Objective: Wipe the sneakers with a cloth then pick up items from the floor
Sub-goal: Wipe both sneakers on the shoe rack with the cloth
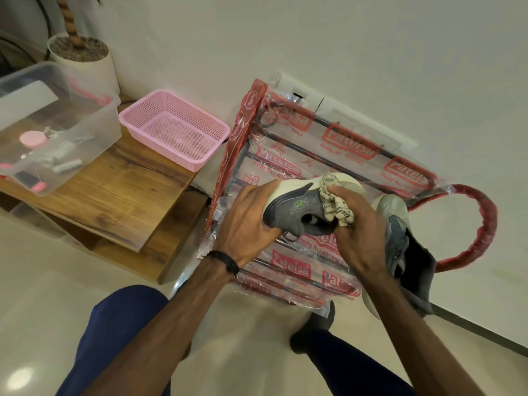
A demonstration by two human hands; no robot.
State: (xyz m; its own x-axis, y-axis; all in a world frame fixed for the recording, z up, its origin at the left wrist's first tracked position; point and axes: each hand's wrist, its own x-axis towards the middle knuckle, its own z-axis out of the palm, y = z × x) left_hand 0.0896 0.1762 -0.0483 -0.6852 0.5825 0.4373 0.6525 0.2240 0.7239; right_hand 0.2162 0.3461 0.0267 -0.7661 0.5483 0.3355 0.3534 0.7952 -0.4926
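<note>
Wiping is under way: the left hand grips a grey sneaker at one end, fingers curled round sole and upper, holding it on its side above a plastic-wrapped rack. The right hand holds a bunched cloth, fingers curled round it, pressing it to the upper near the collar.

Procedure, as judged from this view:
- Keep the L grip firm w/ the sole edge braced in the palm, so cloth pressure does not twist the shoe.
- Work short strokes along the upper, then the pale sole rim.
- Re-bunch the cloth to a clean face when soiled.
- Rotate the shoe w/ the L hand, not the R wrist.

The 2nd sneaker lies just beside the R forearm, partly hidden; probably next. A pink basket and a clear box sit on the tabletop to the left.
</note>
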